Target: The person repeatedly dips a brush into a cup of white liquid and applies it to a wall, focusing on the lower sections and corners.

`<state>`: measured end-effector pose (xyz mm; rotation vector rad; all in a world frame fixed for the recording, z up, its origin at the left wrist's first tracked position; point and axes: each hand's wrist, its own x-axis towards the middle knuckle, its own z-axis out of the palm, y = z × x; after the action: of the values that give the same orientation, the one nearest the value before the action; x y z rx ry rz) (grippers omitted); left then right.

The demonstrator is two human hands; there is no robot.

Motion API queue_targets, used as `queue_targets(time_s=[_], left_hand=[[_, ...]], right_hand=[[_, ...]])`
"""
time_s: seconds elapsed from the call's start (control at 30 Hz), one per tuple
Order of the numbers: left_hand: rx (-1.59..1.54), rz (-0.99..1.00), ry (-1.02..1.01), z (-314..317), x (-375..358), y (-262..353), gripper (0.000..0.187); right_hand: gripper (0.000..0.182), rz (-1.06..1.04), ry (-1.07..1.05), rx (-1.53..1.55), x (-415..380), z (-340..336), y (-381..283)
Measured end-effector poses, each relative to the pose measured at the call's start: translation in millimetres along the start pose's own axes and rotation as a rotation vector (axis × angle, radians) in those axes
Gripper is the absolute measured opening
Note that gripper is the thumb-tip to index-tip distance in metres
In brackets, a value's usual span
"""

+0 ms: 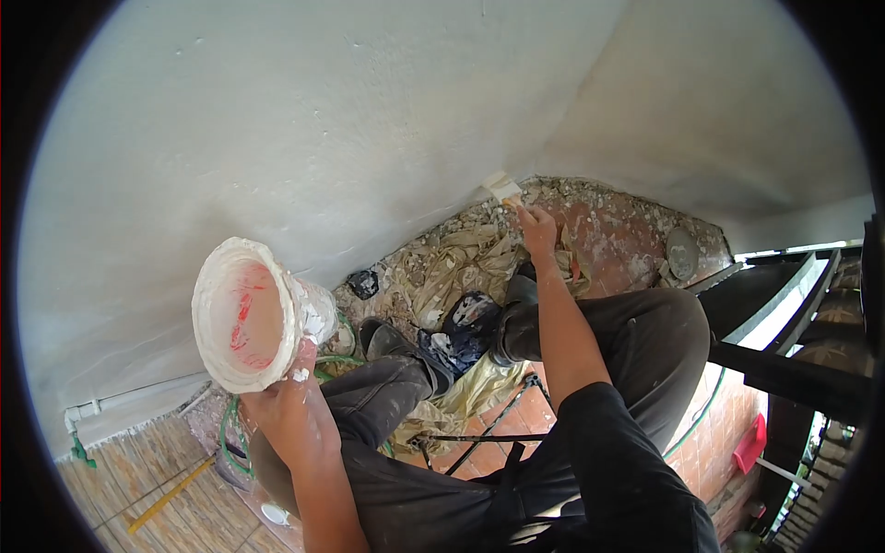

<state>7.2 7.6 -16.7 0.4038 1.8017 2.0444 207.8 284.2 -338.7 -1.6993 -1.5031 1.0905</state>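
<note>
My left hand (293, 405) is closed around the lower side of a paint-crusted white bucket (241, 313), tilted so that its mouth faces me. Red streaks mark the pale inside. My right hand (537, 230) reaches forward, fingers wrapped round the handle of a paintbrush (503, 187). The brush's pale bristles are right at the foot of the whitish wall (369, 111), near the corner. White paint spots show on my left thumb.
Crumpled, paint-stained drop cloths (466, 267) and a black plastic bag (472, 318) lie around my shoes. Debris covers the red tiles (627, 240). At right stand a dark metal frame (784, 364) and a red dustpan (750, 444). A green hose (228, 438) runs at left.
</note>
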Motion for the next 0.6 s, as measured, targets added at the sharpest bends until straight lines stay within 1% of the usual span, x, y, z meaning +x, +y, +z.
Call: queue_targets(time_s=[0.1, 0.2, 0.23, 0.27, 0.37, 0.47, 0.6], left_hand=[[-0.075, 0.027, -0.005, 3, 0, 0, 0.056], [-0.093, 0.025, -0.013, 1, 0, -1, 0.051], [-0.112, 0.014, -0.036, 0, -1, 1, 0.049], [-0.122, 0.022, -0.032, 0, -1, 2, 0.049], [-0.164, 0.060, -0.077, 3, -2, 8, 0.049], [-0.193, 0.075, -0.123, 10, -2, 15, 0.050], [-0.185, 0.094, -0.135, 14, -1, 18, 0.054]], right_hand=[[0.031, -0.031, 0.018, 0.027, -6, -4, -15], [0.030, -0.077, 0.031, -0.021, -14, -13, -36], [0.029, -0.059, 0.040, 0.033, -14, -13, -36], [0.028, -0.042, 0.049, 0.087, -13, -14, -37], [0.033, -0.040, 0.026, 0.084, -14, -22, -44], [0.033, -0.049, 0.023, 0.103, -17, -29, -58], [0.034, -0.114, 0.049, 0.069, -12, -32, -67]])
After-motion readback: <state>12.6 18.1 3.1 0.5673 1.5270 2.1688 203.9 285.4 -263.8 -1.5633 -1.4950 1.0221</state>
